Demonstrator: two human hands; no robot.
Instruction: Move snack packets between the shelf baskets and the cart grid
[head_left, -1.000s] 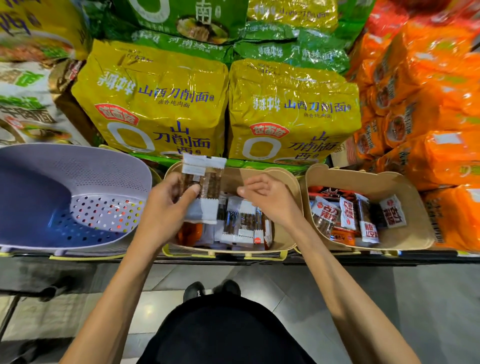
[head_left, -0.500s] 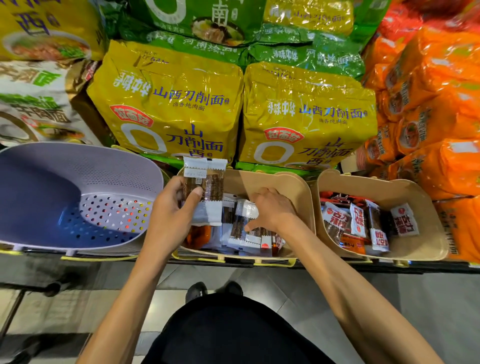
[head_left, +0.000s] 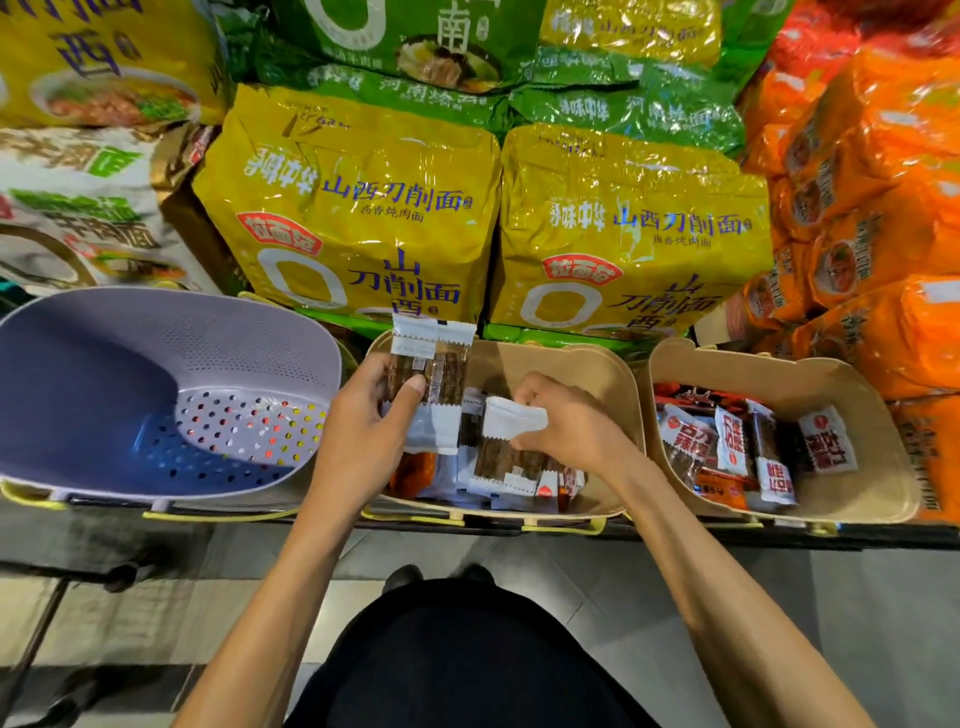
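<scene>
My left hand (head_left: 363, 436) grips a small stack of brown snack packets with white ends (head_left: 434, 369), held upright over the left side of the middle tan basket (head_left: 613, 374). My right hand (head_left: 571, 431) pinches another such snack packet (head_left: 511, 441) by its white end, lifted just above the pile of several packets in that basket. The right tan basket (head_left: 852, 384) holds several red-and-white snack packets (head_left: 727, 447). A lilac perforated basket (head_left: 171, 353) at the left shows nothing inside.
Large yellow noodle bags (head_left: 353, 208) stand right behind the baskets, with green bags above and orange bags (head_left: 872, 197) stacked at the right. The baskets sit on a dark shelf edge (head_left: 727, 535). Below lie grey floor tiles and my dark clothing.
My right hand dipped into the middle basket and has come up pinching one packet. My left hand has kept its stack in about the same place.
</scene>
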